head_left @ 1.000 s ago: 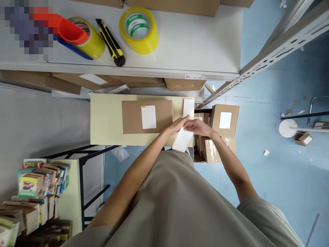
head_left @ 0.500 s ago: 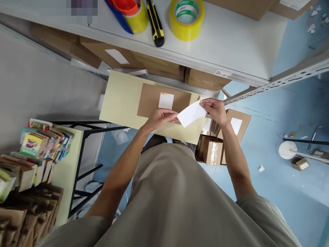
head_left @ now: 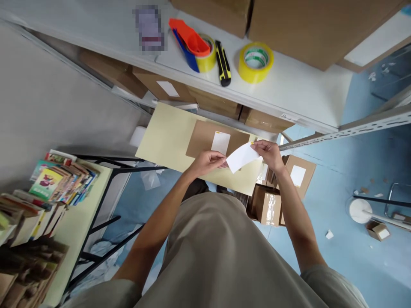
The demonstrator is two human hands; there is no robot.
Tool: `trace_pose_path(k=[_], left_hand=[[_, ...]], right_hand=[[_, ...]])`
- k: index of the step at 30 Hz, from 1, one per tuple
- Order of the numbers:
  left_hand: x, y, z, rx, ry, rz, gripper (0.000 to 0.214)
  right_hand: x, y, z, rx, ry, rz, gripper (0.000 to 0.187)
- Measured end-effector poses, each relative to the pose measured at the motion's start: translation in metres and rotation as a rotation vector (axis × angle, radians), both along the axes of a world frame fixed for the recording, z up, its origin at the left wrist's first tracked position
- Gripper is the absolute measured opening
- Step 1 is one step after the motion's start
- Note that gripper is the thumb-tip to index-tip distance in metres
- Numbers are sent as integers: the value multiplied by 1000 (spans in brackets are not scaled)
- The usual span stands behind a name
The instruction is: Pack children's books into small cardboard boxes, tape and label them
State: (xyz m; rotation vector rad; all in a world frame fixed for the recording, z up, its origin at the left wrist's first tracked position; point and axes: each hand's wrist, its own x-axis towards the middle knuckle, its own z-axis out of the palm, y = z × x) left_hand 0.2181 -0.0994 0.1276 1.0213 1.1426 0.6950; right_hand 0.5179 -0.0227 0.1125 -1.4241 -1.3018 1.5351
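Note:
A white label (head_left: 243, 157) with a small yellow mark at its upper right corner is stretched, slightly curved, between my hands. My right hand (head_left: 269, 155) pinches it by that corner. At the opposite end, my left hand (head_left: 208, 163) has thumb and fingers closed at the label's left edge. Beneath lies a flat brown cardboard piece or mailer (head_left: 201, 139) on a pale yellow board (head_left: 170, 128). Another white label (head_left: 220, 142), also with a yellow mark, lies on the brown piece.
The grey shelf (head_left: 298, 92) ahead holds a yellow tape roll (head_left: 256, 62), a box cutter (head_left: 223, 64), an orange-and-blue tape dispenser (head_left: 192, 45) and cardboard boxes (head_left: 314, 30). Books (head_left: 48, 184) stand on a table at left. An open carton (head_left: 266, 205) is below right.
The view has shifted, so more of the shelf shows and everything sits lower and mostly farther right in the picture. Both hands remain at the label's ends.

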Motion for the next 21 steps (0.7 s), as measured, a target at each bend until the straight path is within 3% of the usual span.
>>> trace_pose_path(k=[7,11,13,15,19,21], left_hand=[[-31,18,-2,34,-44,-6,63],[-64,33,7,76,-45,-47,55],[-86,38,12,125,-58,-56,50],[-110,43,16,173,-71,-49,45],[-160,56,25,261,-61,-33,39],[-186,63,32,324,-38,-22,36]], right_hand=[[-33,11,10,32,-46,-23,59],[-66,16,22,156,-283,-36,59],[-94,14,33,314,-473,-64,51],[-129,9,47,425,-532,-5,43],[-211,-1,79,367,-280,284,39],[-250,2,93,333,-193,339,40]])
